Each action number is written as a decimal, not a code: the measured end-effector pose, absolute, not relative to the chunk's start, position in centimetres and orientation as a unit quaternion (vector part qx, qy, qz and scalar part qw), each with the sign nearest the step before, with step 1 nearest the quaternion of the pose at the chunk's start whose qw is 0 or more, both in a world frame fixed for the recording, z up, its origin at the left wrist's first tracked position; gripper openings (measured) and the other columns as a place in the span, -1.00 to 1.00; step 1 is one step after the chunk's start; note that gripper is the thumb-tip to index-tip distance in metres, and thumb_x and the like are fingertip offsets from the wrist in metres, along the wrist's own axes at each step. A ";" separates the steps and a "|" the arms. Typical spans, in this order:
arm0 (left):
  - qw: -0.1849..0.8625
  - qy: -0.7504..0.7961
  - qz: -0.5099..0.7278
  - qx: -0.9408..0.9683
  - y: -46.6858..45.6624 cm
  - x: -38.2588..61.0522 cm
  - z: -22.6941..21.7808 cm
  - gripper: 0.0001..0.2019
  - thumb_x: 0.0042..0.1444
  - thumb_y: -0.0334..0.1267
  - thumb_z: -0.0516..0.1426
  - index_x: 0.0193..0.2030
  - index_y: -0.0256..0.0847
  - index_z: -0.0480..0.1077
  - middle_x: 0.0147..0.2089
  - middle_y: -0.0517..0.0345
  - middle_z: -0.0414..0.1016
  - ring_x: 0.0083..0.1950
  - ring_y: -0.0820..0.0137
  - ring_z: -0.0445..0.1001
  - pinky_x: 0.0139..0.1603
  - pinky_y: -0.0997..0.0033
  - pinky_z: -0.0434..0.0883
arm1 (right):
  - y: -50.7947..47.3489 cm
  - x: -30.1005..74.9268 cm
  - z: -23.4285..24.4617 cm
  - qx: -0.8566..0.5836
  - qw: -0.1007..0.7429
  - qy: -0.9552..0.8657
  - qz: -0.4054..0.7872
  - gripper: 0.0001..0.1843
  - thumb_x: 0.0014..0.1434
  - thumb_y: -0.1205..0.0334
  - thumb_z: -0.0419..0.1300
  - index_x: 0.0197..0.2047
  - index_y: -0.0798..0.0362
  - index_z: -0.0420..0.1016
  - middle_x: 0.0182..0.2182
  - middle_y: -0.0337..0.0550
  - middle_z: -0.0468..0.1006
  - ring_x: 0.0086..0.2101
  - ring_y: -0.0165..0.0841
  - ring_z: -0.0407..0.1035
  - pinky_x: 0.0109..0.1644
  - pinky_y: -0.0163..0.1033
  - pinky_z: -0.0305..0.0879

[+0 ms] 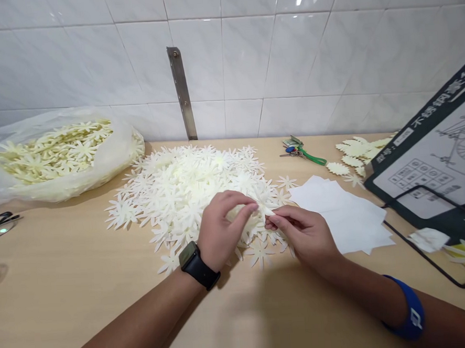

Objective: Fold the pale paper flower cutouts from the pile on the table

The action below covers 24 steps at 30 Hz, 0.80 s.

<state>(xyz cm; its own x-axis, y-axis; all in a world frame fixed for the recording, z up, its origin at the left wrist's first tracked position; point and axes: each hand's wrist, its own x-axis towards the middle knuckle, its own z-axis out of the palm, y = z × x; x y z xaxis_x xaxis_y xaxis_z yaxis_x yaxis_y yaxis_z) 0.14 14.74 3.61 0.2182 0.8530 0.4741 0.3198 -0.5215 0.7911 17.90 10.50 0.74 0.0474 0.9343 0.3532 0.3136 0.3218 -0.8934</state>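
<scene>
Over a heap of pale cream flower cut-outs (201, 181), both hands meet at one thin flower cut-out (267, 211). My right hand (309, 235) pinches it between thumb and fingers, with the piece looking folded or bunched at the fingertips. My left hand (224, 229), wearing a black watch at the wrist, has thumb and index finger brought together at the cut-out's left side. Its other fingers are hidden behind the hand. Just right of the right hand lie white pointed-edge sheets (341, 214), flat on the table.
A clear plastic bag (60, 192) of more cut-outs sits left. Keys with a green strap (312, 157) lie at the back. Scalloped pieces (355, 153), a dark printed box (424, 162) and a black wire frame (408, 242) stand right; glasses (1, 225) lie far left.
</scene>
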 end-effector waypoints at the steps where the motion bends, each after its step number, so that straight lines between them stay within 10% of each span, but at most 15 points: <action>1: 0.298 0.388 0.468 0.736 14.5 0.3 3.6 -0.91 0.14 -0.26 0.19 -0.31 -0.13 0.55 -0.23 0.13 0.56 -0.10 0.32 0.47 -0.01 0.30 0.38 | 10.5 17.9 0.8 -0.496 0.520 -0.630 0.296 -0.85 0.22 0.20 0.22 -0.35 0.00 0.58 -0.44 -0.19 0.60 -0.38 -0.33 0.46 -0.29 -0.28 0.38; 24: 0.413 0.385 0.444 0.696 14.2 0.6 3.9 -0.88 0.08 -0.32 0.23 -0.45 -0.15 0.58 -0.31 0.11 0.58 -0.18 0.31 0.52 -0.06 0.30 0.42 | 10.8 18.0 0.7 -0.475 0.512 -0.656 0.286 -0.82 0.22 0.23 0.20 -0.39 0.00 0.59 -0.45 -0.17 0.62 -0.40 -0.31 0.48 -0.30 -0.24 0.42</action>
<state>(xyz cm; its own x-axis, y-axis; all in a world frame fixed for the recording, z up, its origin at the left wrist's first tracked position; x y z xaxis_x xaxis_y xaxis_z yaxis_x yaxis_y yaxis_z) 0.63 14.24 3.91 0.3095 0.9022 0.3006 0.1680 -0.3630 0.9165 17.96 10.77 0.66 -0.0248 0.9162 0.4000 0.3297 0.3853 -0.8619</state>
